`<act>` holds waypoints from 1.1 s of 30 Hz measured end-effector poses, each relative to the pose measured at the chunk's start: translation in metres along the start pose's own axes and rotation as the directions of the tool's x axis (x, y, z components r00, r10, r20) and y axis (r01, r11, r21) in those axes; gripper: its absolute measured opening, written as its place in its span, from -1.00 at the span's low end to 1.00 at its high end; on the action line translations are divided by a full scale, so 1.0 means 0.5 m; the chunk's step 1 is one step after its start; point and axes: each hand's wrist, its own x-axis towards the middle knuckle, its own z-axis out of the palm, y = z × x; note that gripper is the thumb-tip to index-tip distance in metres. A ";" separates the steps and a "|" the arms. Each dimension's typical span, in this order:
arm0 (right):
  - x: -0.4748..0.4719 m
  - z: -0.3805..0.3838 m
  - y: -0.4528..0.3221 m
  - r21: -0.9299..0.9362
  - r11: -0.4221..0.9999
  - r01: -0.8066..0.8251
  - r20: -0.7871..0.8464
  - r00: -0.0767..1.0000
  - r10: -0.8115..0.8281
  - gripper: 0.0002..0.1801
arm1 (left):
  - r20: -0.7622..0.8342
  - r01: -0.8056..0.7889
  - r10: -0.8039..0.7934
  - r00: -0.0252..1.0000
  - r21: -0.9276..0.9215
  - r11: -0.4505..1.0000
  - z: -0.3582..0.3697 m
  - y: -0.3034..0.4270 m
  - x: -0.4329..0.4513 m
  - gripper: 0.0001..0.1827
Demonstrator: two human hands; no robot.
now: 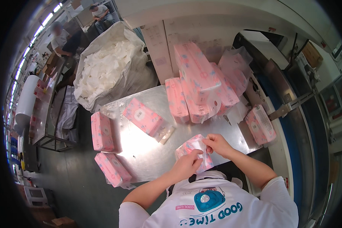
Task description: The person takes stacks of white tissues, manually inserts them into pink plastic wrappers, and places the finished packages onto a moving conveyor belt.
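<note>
Close to my body, at the near edge of the metal table (148,159), is a pink floral soft pack of tissues (185,146). A white patch shows on its upper face, between my hands. My left hand (188,164) rests on the pack's near left side, fingers bent over it. My right hand (218,145) pinches the film or paper at its right edge; the fingertips partly hide what is held. Ahead and to the left, another pink tissue pack (142,116) lies flat with loose clear film at one end.
Two tissue packs stand at the table's left edge, an upper one (102,131) and a lower one (113,169). Several packs (198,68) are piled at the back. One pack (260,124) sits right, beside a blue conveyor belt (285,136). A large sack (111,65) of white scraps stands behind; two people sit farther off.
</note>
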 end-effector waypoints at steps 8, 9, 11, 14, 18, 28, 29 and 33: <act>0.004 0.027 0.004 0.328 0.937 -0.117 0.005 0.992 0.123 -0.75 | 0.315 0.322 -0.264 0.912 -0.148 0.935 -0.025 0.004 0.041 -0.73; 0.006 0.031 0.006 0.340 0.933 -0.115 0.008 0.993 0.120 -0.76 | 0.345 0.322 -0.262 0.901 -0.131 0.937 -0.022 -0.003 0.043 -0.73; 0.010 0.037 0.012 0.364 0.925 -0.112 0.015 0.993 0.115 -0.78 | 0.385 0.311 -0.258 0.886 -0.082 0.947 -0.023 0.001 0.037 -0.74; 0.013 0.035 0.015 0.416 0.905 -0.087 0.014 0.996 0.089 -0.80 | 0.419 0.240 -0.240 0.876 0.053 0.969 -0.037 0.017 0.020 -0.75; 0.045 0.006 0.038 0.511 0.859 -0.030 -0.211 0.965 0.159 -0.84 | 0.320 -0.061 -0.012 0.947 0.218 0.974 0.000 -0.040 -0.037 -0.77; -0.068 -0.038 -0.058 -0.599 0.658 0.456 0.076 0.851 -0.520 -0.71 | 0.003 -0.031 0.031 1.000 0.130 0.991 0.008 -0.068 -0.073 -0.88; -0.084 -0.025 -0.053 -0.629 0.624 0.464 0.139 0.856 -0.497 -0.66 | 0.010 -0.025 0.024 1.000 0.122 0.992 0.008 -0.064 -0.068 -0.89; -0.099 -0.024 0.012 -0.677 0.609 0.414 0.004 0.829 -0.558 -0.48 | 0.007 -0.170 0.170 0.985 0.096 0.981 0.067 -0.060 -0.010 -0.85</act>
